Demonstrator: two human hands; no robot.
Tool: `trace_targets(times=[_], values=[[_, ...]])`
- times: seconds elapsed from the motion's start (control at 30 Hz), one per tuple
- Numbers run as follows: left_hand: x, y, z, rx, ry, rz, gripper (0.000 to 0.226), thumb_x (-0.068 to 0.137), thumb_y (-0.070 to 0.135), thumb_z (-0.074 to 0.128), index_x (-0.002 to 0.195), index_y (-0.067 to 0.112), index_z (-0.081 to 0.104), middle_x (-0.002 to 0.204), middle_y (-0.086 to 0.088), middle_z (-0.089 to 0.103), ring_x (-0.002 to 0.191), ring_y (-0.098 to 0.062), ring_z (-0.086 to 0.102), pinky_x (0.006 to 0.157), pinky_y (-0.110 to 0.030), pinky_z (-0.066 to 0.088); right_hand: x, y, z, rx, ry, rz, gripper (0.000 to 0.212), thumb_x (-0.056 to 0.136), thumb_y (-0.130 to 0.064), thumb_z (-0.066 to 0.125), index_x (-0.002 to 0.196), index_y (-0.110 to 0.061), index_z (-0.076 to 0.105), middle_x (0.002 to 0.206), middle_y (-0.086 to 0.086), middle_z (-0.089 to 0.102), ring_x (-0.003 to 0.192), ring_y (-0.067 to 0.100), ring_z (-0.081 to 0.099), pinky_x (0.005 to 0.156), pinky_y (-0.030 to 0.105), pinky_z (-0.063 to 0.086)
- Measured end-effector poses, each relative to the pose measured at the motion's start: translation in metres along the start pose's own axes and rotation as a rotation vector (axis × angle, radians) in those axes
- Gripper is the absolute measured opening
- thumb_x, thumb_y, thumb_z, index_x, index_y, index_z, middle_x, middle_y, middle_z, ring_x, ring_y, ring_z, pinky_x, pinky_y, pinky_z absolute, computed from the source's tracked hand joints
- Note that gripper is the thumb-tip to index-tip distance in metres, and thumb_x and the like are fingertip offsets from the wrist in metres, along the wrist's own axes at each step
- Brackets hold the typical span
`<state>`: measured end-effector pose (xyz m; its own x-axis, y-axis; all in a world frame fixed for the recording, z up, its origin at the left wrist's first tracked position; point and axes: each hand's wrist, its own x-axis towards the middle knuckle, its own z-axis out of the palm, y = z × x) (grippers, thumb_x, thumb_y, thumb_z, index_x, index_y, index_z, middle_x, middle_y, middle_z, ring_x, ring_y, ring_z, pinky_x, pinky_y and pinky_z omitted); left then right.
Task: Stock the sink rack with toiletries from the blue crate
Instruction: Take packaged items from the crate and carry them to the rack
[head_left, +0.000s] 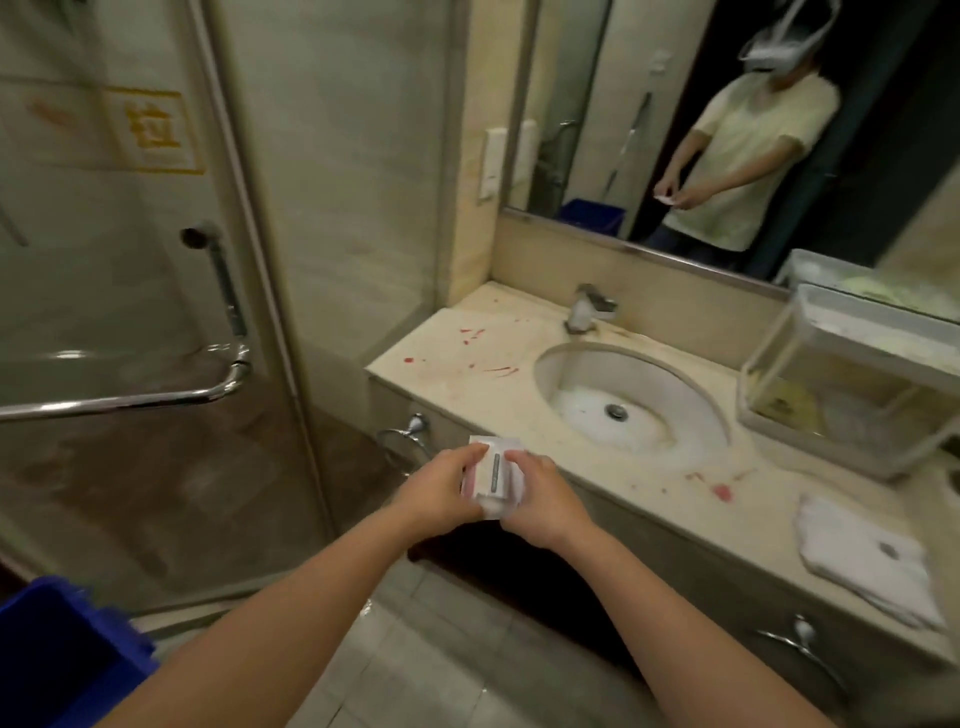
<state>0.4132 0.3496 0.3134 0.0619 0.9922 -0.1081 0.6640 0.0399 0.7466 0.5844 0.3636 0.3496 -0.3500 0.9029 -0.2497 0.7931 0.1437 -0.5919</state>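
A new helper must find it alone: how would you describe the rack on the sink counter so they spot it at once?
Start at the wall mirror above the counter. Right of the oval basin stands the rack. Unlike the flat folded towel nearer the front edge, it is a tall see-through box with a white frame.

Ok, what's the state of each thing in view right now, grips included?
left grip: holds the left side of the white packets.
right grip: holds their right side.
white packets: in the air before the counter edge, not yet in the sink rack.
sink rack: upright on the counter, right of the basin.
faucet: no water running.
towel: folded, flat on the counter.
blue crate: on the floor, contents out of view.
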Motion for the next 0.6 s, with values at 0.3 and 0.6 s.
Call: trace_targets(times=[0.3, 0.6], values=[[0.059, 0.101, 0.04, 0.177, -0.099, 0.227, 0.069, 0.069, 0.028, 0.077, 0.13, 0.012, 0.049, 0.115, -0.009, 0.056, 0.105, -0.024, 0.055, 0.09, -0.044, 0.048, -0.021, 0.059, -0.08, 0.057, 0.2, 0.144, 0.083, 0.076, -0.028, 0.073, 0.149, -0.024, 0.034, 0.145, 0.002, 0.034, 0.122, 0.02, 0.053, 0.102, 0.034, 0.044], [0.142, 0.164, 0.067, 0.219, -0.186, 0.449, 0.087, 0.07, 0.027, 0.078, 0.145, 0.031, 0.034, 0.112, 0.005, 0.05, 0.098, -0.013, 0.053, 0.085, -0.035, 0.05, 0.002, 0.103, -0.146, 0.054, 0.396, 0.296, 0.078, 0.081, -0.01, 0.064, 0.15, -0.026, 0.032, 0.149, -0.002, 0.029, 0.112, 0.02, 0.058, 0.078, 0.028, 0.05]])
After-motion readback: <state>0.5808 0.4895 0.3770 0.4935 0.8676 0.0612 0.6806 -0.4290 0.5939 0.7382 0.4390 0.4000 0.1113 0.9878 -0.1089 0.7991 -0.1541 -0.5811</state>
